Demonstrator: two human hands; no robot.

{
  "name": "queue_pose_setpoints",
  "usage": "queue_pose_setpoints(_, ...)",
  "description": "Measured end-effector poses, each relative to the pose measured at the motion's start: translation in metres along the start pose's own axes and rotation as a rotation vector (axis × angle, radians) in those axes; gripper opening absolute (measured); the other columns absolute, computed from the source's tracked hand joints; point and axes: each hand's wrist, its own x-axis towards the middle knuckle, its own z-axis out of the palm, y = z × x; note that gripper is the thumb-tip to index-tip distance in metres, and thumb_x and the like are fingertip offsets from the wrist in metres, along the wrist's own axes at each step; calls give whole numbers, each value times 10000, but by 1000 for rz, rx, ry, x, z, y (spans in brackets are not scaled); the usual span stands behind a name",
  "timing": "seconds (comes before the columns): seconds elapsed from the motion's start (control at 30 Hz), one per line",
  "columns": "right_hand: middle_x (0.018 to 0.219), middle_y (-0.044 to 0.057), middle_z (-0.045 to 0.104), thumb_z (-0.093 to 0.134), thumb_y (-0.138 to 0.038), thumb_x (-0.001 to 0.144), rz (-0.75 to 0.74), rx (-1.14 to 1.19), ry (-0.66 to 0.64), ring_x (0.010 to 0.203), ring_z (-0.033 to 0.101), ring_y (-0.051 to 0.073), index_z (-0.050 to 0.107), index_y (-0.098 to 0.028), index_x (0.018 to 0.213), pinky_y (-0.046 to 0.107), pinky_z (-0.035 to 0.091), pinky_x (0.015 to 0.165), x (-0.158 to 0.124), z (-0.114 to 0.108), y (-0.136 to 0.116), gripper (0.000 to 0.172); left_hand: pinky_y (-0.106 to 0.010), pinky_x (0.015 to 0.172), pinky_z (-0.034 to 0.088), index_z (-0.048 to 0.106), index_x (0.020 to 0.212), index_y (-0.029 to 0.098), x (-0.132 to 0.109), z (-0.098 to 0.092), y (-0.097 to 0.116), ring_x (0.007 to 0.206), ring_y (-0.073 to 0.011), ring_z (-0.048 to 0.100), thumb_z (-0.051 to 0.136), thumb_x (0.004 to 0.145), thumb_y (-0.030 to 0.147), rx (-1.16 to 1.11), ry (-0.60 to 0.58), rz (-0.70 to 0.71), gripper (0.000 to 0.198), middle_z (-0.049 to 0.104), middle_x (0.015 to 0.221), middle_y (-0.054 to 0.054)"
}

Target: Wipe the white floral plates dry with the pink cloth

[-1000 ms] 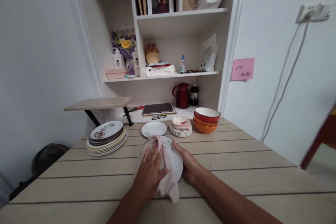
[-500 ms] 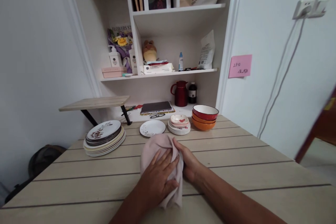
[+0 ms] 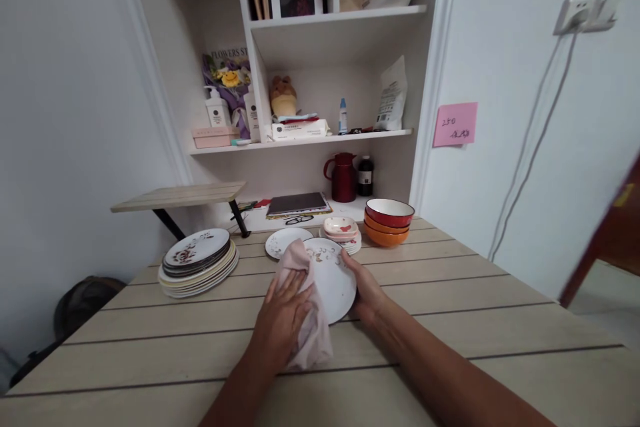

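Observation:
A white plate with a small floral print (image 3: 334,280) sits tilted above the wooden table (image 3: 450,320). My right hand (image 3: 367,290) grips its right rim. My left hand (image 3: 283,320) lies with fingers spread flat on a pale pink cloth (image 3: 307,327), pressing it against the plate's left half. The cloth hangs down past the plate's near edge.
A stack of large patterned plates (image 3: 199,260) stands at the left. Behind the held plate are a small white plate (image 3: 280,241), a stack of small dishes (image 3: 342,231) and stacked red and orange bowls (image 3: 389,221). White shelves (image 3: 330,137) with bottles and a red jug (image 3: 344,177) rise beyond.
The cloth covered the whole plate half a second ago; my left hand has drawn it to the left and down, and the plate's right half now shows.

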Motion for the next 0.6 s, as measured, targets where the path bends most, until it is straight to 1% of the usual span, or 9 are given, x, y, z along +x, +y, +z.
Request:
queue_pose_setpoints(0.1,1058,123,728,573,-549,815,34,-37,-52,951,685,260,630,-117,1166,404,454,957,-2,5,12,560,-514,1135,236,372,1433,238,-3,5,-9,1416,-252,257,331,973,417,28,79,-35,496,324,1523,-77)
queue_pose_setpoints(0.17,1069,121,724,578,-542,816,45,-72,-95,952,684,248,630,-120,1173,386,448,964,-4,8,20,555,-505,1134,232,301,1466,203,-5,9,-13,1424,-266,228,340,961,461,51,115,-19,569,288,1535,-111)
queue_pose_setpoints(0.3,1065,116,726,570,-544,821,43,-124,-119,938,684,242,633,-120,1173,381,448,962,-6,12,28,554,-511,1135,201,152,1506,206,-6,14,-15,1430,-270,206,321,957,487,96,151,25,639,242,1551,-124)
queue_pose_setpoints(0.37,1056,113,729,574,-548,817,31,-125,-122,934,684,244,634,-123,1170,386,451,959,-5,11,28,556,-513,1141,182,114,1510,216,-6,14,-13,1426,-266,221,329,955,492,110,130,59,656,253,1549,-117)
queue_pose_setpoints(0.43,1040,109,734,578,-547,814,24,-121,-124,927,687,245,634,-128,1168,390,455,954,-4,10,28,551,-497,1152,168,100,1511,229,-6,12,-10,1421,-256,238,345,954,487,109,81,112,662,269,1545,-104)
queue_pose_setpoints(0.53,997,111,744,554,-550,829,42,-108,-125,905,694,241,638,-119,1156,383,463,947,-3,10,27,547,-476,1159,179,95,1510,243,-6,7,-3,1419,-247,244,354,956,474,88,7,196,654,261,1549,-92)
queue_pose_setpoints(0.6,958,116,750,543,-551,836,60,-97,-116,886,698,240,642,-105,1140,380,472,938,-3,10,27,549,-484,1156,193,107,1508,258,-6,5,2,1423,-250,233,355,955,478,74,-34,234,645,240,1557,-85)
